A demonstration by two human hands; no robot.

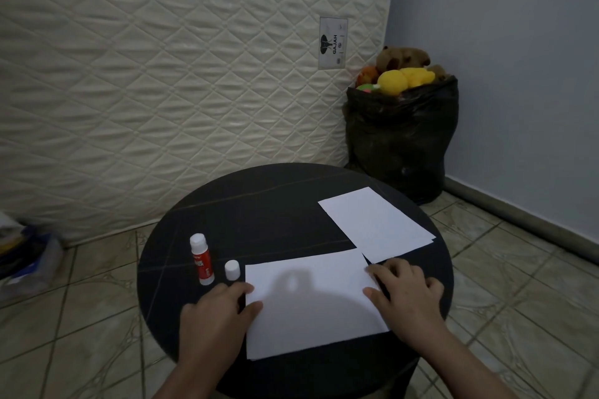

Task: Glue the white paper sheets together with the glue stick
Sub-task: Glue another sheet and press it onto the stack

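A white paper sheet [308, 304] lies at the near side of the round black table [259, 204]. My left hand [217, 311] rests on its left edge, fingers fairly straight. My right hand [405, 291] rests on its right edge, fingertips on the paper. Another white paper stack [376, 223] lies farther right, just touching the near sheet's corner. The glue stick [201, 259], red label and white top, stands upright to the left of the near sheet. Its white cap [232, 269] stands beside it.
A quilted mattress [162, 74] leans against the wall behind the table. A black bag [402, 139] of plush toys stands at the back right corner. Plastic-wrapped items [26, 256] lie on the tiled floor at the left.
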